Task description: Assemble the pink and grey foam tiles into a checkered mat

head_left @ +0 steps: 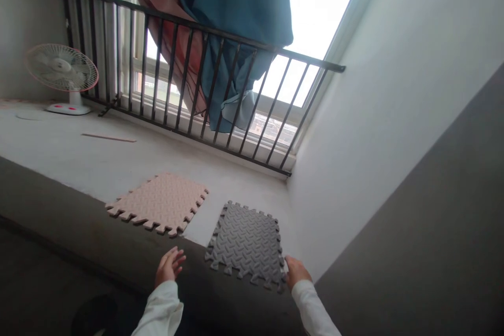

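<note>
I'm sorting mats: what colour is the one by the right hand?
The mat is dark grey (head view).

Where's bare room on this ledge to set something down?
Bare ledge shows left of the pink mat, in front of the thin strip; a narrower patch lies between pink mat and grey mat. Crowded: the grey mat's right edge, beside the right hand.

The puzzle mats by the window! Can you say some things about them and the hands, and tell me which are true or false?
1. The pink mat lies left of the grey mat. True.
2. The grey mat has smooth, straight edges. False: they are toothed.
3. The right hand is at the grey mat's edge. True.
4. The left hand grips the pink mat. False: it is apart from it.
5. A fan stands left of both mats. True.
</note>
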Demonstrator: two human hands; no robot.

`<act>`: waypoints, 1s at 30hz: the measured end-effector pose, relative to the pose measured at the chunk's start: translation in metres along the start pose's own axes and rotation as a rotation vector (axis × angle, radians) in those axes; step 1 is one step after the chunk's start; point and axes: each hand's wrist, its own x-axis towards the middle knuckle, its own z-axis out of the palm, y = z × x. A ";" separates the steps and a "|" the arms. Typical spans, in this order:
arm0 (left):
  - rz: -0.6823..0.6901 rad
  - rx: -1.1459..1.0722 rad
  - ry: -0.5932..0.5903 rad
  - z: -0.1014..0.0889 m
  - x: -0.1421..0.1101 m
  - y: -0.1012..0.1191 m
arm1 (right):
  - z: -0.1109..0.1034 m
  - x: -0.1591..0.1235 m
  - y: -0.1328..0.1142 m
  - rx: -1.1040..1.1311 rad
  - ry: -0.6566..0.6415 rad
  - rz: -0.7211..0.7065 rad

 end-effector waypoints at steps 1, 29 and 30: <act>0.087 0.071 -0.012 0.003 -0.003 -0.003 | 0.003 -0.009 0.009 -0.026 -0.003 0.028; 0.842 0.809 -0.180 0.059 -0.026 -0.080 | 0.021 -0.030 -0.049 0.160 -0.121 -0.121; 0.843 0.806 -0.162 0.060 -0.026 -0.082 | 0.022 -0.029 -0.049 0.164 -0.122 -0.119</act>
